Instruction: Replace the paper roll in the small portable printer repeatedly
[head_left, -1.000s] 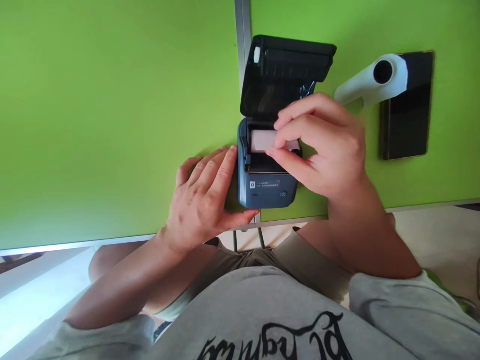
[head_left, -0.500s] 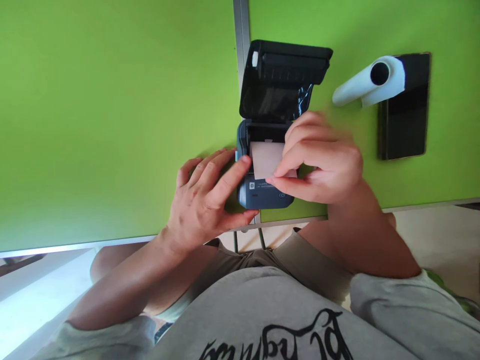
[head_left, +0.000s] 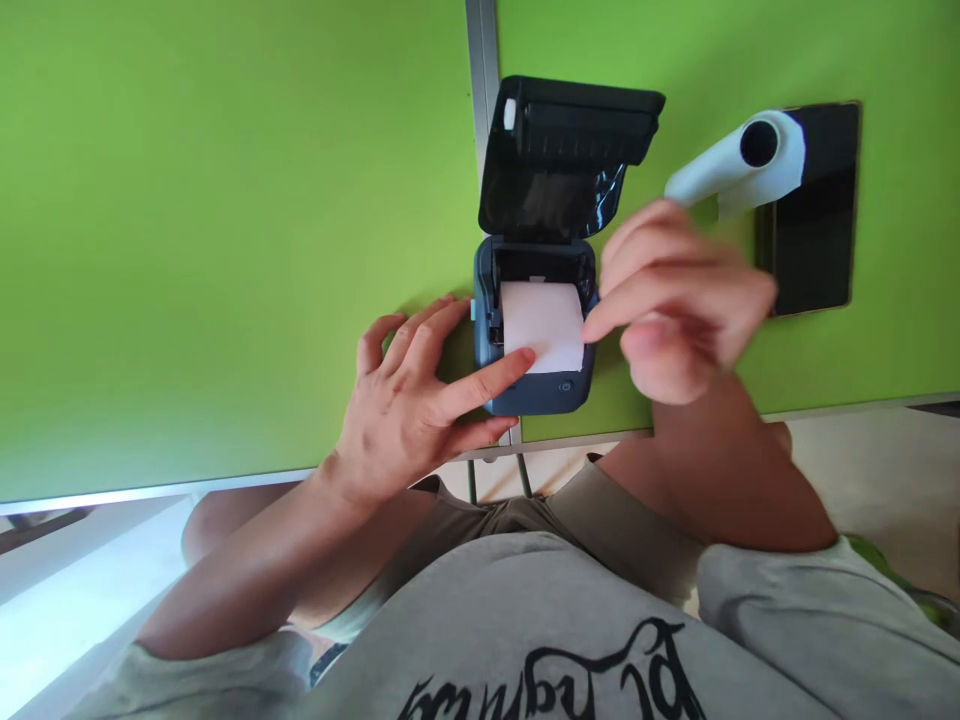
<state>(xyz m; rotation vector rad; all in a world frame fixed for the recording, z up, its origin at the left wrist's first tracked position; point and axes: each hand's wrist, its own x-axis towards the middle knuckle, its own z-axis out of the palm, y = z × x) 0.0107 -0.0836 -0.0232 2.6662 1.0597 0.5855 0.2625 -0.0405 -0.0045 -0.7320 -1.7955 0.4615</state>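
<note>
A small dark printer stands near the table's front edge, its black lid swung up and back. White paper lies in its bay, and the end of the paper hangs over the front part of the body. My left hand is spread at the printer's left side, its index fingertip pressing on the paper. At the right side, my right hand is blurred; its fingers are apart with nothing between them, and one fingertip is close to the paper's right edge.
On the green table, a white roll with a dark hollow core lies to the right, its loose end by a black phone. A grey metal seam runs behind the printer.
My right hand has let go of the paper and moved right. My left index finger has moved from the printer's left rim onto the paper, which now lies further forward over the printer's front.
</note>
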